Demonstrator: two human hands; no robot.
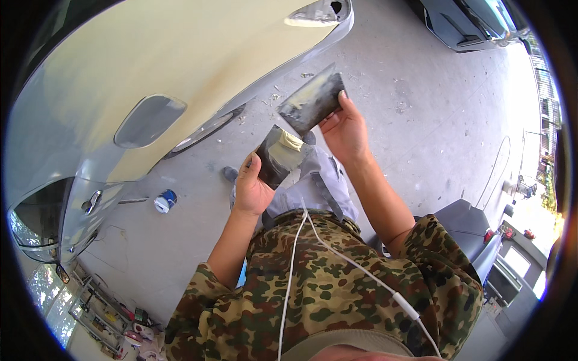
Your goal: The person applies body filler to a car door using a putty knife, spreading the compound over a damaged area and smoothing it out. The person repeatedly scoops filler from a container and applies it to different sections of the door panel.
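In my left hand (254,187) is a dark flat spreader (272,164) that carries a mound of pale yellow body filler (289,146). My right hand (347,128) grips a second dark flat spreader (314,100), tilted, its face smeared with the same pale paste. The two spreaders are close to each other in front of my legs; whether their edges touch I cannot tell. To the left stands a car, its rear side panel (194,58) widely coated with smooth yellowish filler around the fuel flap (150,121).
A blue and white can (165,201) is on the concrete floor by the car. Another dark vehicle (465,27) stands at the upper right, and a scooter seat (460,225) is close on my right. A cluttered rack (97,316) is at the lower left. White cables hang down my chest.
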